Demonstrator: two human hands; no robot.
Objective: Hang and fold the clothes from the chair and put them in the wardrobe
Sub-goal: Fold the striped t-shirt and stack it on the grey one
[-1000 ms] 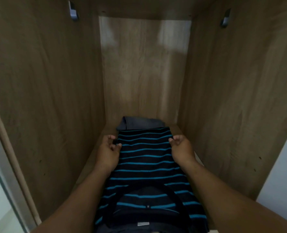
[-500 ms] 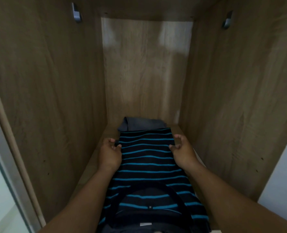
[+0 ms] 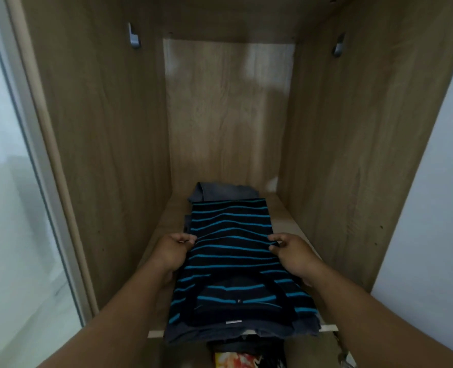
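A folded black shirt with blue stripes (image 3: 233, 251) lies on a wardrobe shelf (image 3: 289, 216), on top of a folded grey garment (image 3: 225, 192) that shows behind and under it. My left hand (image 3: 173, 251) pinches the shirt's left edge. My right hand (image 3: 291, 252) pinches its right edge. Both hands sit at about the middle of the shirt's length, and its collar end faces me at the shelf's front edge.
Wooden side walls (image 3: 108, 144) close in on both sides, each with a metal hook (image 3: 133, 37) near the top. A pale door panel (image 3: 10, 208) stands at the left. More clothes, one with red and yellow print (image 3: 236, 361), lie below the shelf.
My hands have slid back along the shirt's edges toward me, and the view has pulled back, so the shelf's front edge and the clothes below it show.
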